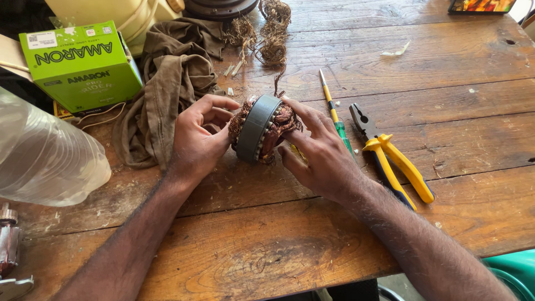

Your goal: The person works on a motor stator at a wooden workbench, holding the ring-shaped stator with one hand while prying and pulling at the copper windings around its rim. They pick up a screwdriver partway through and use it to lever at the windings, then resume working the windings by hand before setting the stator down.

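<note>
Both hands, left [196, 138] and right [322, 156], grasping copper-wound stator [261, 128], green rectangular box [81, 66] far left, pliers [393, 161] right

Bright daylight, soft shadows under the hands, sharp focus throughout.

Worn wooden plank table [457, 83], cracked and scuffed, sunlit, a green seat edge [515, 270] below
</note>
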### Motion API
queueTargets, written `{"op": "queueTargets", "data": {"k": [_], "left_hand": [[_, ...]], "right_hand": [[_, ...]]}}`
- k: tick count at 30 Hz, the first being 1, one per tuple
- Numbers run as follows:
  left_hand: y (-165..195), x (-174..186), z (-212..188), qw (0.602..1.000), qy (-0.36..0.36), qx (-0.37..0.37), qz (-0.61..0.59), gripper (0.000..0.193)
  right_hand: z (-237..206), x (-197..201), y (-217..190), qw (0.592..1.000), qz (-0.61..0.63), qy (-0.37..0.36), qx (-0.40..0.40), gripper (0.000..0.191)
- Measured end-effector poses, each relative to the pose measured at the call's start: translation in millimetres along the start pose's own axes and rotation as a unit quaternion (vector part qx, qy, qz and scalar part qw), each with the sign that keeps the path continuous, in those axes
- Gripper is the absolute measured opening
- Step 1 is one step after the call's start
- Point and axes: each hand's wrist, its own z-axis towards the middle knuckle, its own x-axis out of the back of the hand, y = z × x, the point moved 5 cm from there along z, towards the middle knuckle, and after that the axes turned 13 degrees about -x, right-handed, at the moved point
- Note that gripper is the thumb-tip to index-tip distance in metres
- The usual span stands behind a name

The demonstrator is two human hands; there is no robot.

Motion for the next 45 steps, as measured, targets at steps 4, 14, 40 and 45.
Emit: {"op": "queueTargets", "data": {"k": [4,14,40,45], "left_hand": [[0,-1,-1,1.000,0.001,0.001,-0.005,0.024],[1,-1,0,1.000,-0.001,-0.001,0.004,0.024],[1,0,-2,0.992,0.019,-0.087,0.087,0.021],[-3,-4,-3,1.000,0.009,0.010,-0.002,0.020]], "right_hand": [[0,1,0,1.000,0.000,0.002,-0.001,0.037],[0,1,-1,1.000,0.002,-0.001,-0.001,0.033],[1,2,0,1.000,0.001,-0.001,0.000,0.034],[0,2,-1,1.000,0.002,0.003,0.008,0.028]]}}
